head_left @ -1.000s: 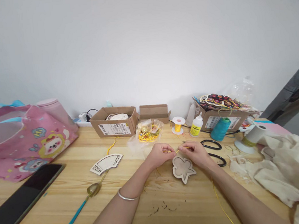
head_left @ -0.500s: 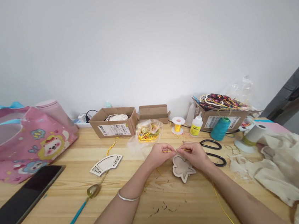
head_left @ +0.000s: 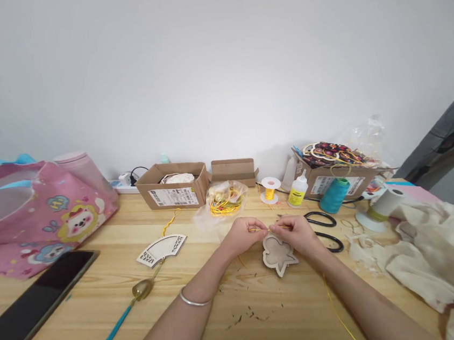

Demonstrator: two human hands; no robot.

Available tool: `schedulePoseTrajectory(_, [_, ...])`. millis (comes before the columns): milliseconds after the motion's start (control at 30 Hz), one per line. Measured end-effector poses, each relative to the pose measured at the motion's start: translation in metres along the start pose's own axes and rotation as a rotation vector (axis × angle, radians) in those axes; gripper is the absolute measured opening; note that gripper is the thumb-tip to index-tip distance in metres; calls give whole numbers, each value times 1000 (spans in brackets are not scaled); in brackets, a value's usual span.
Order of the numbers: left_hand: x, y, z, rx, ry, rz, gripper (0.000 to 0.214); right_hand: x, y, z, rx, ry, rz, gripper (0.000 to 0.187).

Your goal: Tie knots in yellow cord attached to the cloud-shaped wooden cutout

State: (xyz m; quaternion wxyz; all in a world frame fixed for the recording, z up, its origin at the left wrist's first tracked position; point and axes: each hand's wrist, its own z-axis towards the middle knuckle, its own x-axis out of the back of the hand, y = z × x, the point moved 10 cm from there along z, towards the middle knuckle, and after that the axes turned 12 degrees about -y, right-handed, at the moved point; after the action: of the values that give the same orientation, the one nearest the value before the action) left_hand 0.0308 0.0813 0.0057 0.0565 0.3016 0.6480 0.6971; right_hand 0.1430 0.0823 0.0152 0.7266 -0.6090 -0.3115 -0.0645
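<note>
My left hand (head_left: 242, 235) and my right hand (head_left: 296, 234) meet at the middle of the wooden table (head_left: 102, 291), each pinching a thin yellow cord (head_left: 260, 229) stretched between them. The cord trails on under my right forearm toward the front edge. Just below the fingertips lies a flat wooden cut-out (head_left: 278, 253) shaped like a lobed flower with a tail, partly covered by my right hand. A silver bangle circles my left wrist.
Black scissors (head_left: 326, 231), a glue bottle (head_left: 298, 189), a yellow spool (head_left: 270, 188) and a teal thread cone (head_left: 334, 195) stand behind my hands. Cardboard boxes (head_left: 174, 184) line the wall. A fan-shaped wooden piece (head_left: 161, 249), a dark tablet (head_left: 34, 305), a pink bag (head_left: 40, 211) sit left; cream cloth (head_left: 434, 256) right.
Both hands stayed almost in place, working the cord with small finger motions. The wooden cut-out shifted slightly under my right hand.
</note>
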Motion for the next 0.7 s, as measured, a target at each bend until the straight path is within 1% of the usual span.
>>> schedulePoseTrajectory(67, [1, 0, 0, -10, 1, 2, 20, 0, 7, -1, -58, 5, 109, 32])
schedulePoseTrajectory(167, [3, -1, 0, -10, 14, 1, 18, 0, 7, -2, -75, -7, 289, 33])
schedulePoseTrajectory(267, [4, -5, 1, 1, 30, -9, 18, -5, 5, -4, -82, -71, 493, 30])
schedulePoseTrajectory(367, [7, -9, 2, 13, 59, -11, 18, -12, 4, -4, -91, -135, 613, 28])
schedulePoseTrajectory(500, [9, -11, 1, 26, 87, 1, 19, -23, 1, -3, -71, -212, 616, 36])
schedulePoseTrajectory(600, [10, -6, -1, 20, 92, -2, 18, -29, 0, -2, -45, -251, 533, 39])
schedulePoseTrajectory(700, [8, -1, -3, 6, 89, -43, 18, -31, -2, -2, -27, -263, 406, 42])
